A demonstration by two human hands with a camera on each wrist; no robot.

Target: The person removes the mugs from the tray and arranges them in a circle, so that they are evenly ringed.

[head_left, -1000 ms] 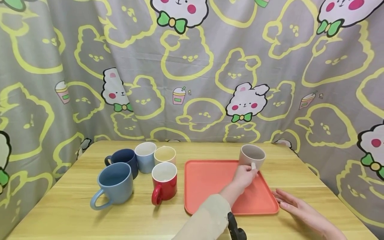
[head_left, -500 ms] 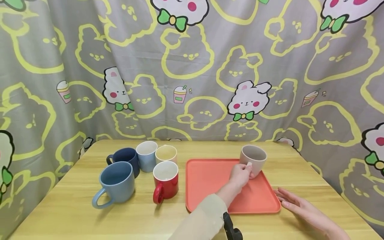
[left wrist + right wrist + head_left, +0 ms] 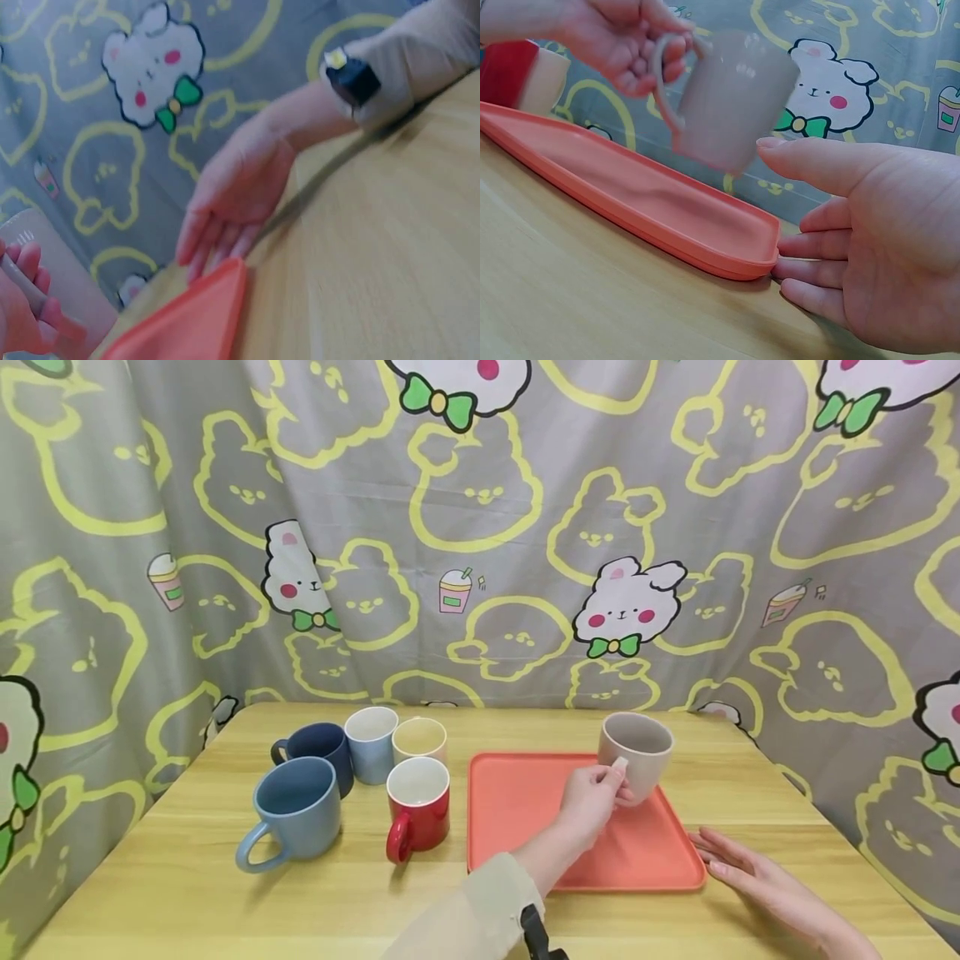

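Observation:
My left hand [image 3: 585,806] reaches across the coral tray [image 3: 517,814] and grips the handle of a grey mug [image 3: 648,768]. The mug is over the tray's back right corner in the head view. From the right wrist, the same mug [image 3: 735,97] appears tilted and raised above the tray [image 3: 652,202], the left fingers [image 3: 634,64] hooked at its handle. My right hand [image 3: 757,877] lies beside the tray's front right corner with fingers extended. Its fingertips [image 3: 791,270] are right at the tray rim, and the thumb is raised.
Left of the tray stands a red mug [image 3: 423,818] with a white inside. Behind and beside it are a yellow mug [image 3: 420,739], a light blue mug [image 3: 372,752], a navy mug [image 3: 322,747] and a larger blue mug [image 3: 300,814]. A patterned curtain [image 3: 510,635] hangs behind the wooden table [image 3: 337,910].
The left hand has shifted leftward at the grey mug, and the mug's handle has swung to the left. The right hand stays by the tray corner. The head view has shifted slightly.

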